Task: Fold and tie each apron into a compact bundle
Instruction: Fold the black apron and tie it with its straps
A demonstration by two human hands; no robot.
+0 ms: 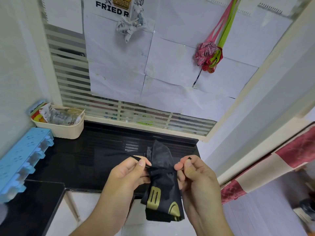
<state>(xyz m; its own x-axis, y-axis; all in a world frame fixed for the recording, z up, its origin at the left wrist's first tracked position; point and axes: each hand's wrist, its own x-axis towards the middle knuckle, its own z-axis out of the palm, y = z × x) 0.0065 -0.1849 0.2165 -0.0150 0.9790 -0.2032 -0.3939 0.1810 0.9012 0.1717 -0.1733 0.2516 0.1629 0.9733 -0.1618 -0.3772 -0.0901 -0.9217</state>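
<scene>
Up front in the head view, a folded black apron [162,181] with gold print hung above the black counter [81,160] edge, cinched by its strap, while the left hand [126,176] and right hand [196,174] each pinched a strap end.

Black apron [162,181] between both pinching hands

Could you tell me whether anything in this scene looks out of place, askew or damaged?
Nothing alarming. The paper sheets covering the window are stained and hang unevenly, with gaps. The black apron is rolled, its strings pinched by the left hand and right hand.
</scene>
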